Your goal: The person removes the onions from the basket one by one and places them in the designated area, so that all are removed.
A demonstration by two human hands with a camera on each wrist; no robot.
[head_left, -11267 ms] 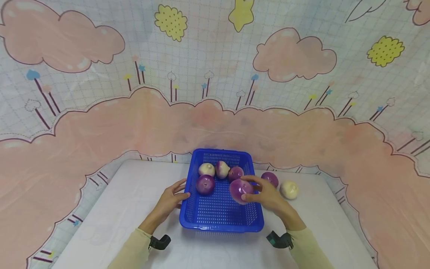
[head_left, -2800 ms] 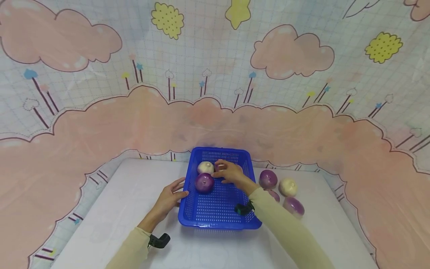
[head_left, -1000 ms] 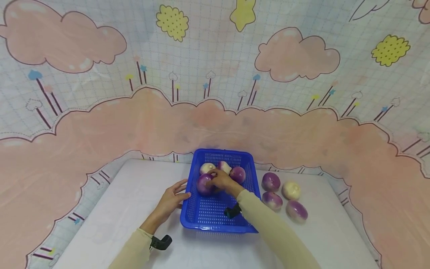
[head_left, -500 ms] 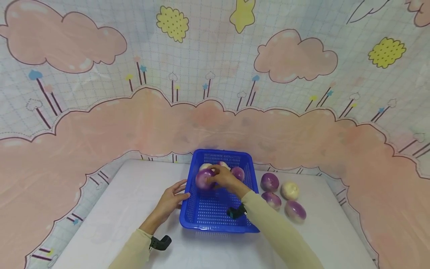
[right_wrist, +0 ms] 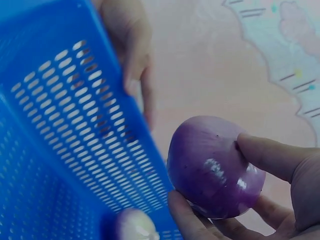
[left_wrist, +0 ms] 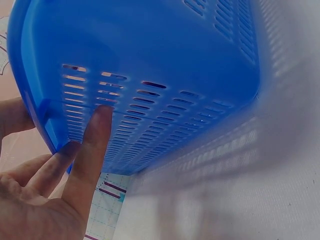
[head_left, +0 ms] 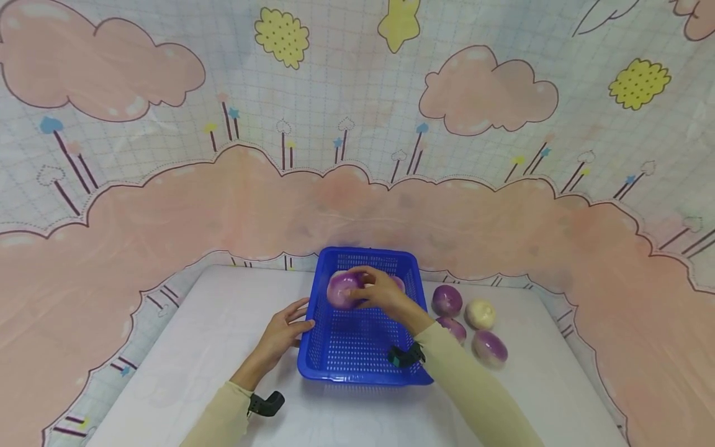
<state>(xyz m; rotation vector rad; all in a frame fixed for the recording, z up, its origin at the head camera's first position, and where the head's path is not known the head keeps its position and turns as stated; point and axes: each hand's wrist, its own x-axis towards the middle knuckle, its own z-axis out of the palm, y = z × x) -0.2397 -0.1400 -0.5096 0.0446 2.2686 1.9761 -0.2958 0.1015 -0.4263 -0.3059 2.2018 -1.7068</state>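
My right hand (head_left: 385,295) pinches a glossy purple onion (head_left: 342,290) between thumb and fingers, above the left back part of the blue basket (head_left: 365,377). In the right wrist view, the fingers curl round the same purple onion (right_wrist: 215,167), beside the basket's perforated wall (right_wrist: 75,110). At the basket's left edge, my left hand (head_left: 279,332) grips the rim, thumb on top and fingers against the outer wall, also seen in the left wrist view with the hand (left_wrist: 60,195). Behind the right hand a purple onion (head_left: 399,284) shows partly; others there are mostly hidden.
Right of the basket on the white table (head_left: 223,298) lie a purple onion (head_left: 447,300), a pale onion (head_left: 480,314), a purple-and-white onion (head_left: 490,347) and another (head_left: 454,329), partly covered by the right sleeve. A patterned cloth (head_left: 335,211) stands behind.
The purple onion has been gripped and lifted from the basket's left side, moving slightly back. Since the oldest frame, two more onions lie on the table at right. The left hand keeps its place.
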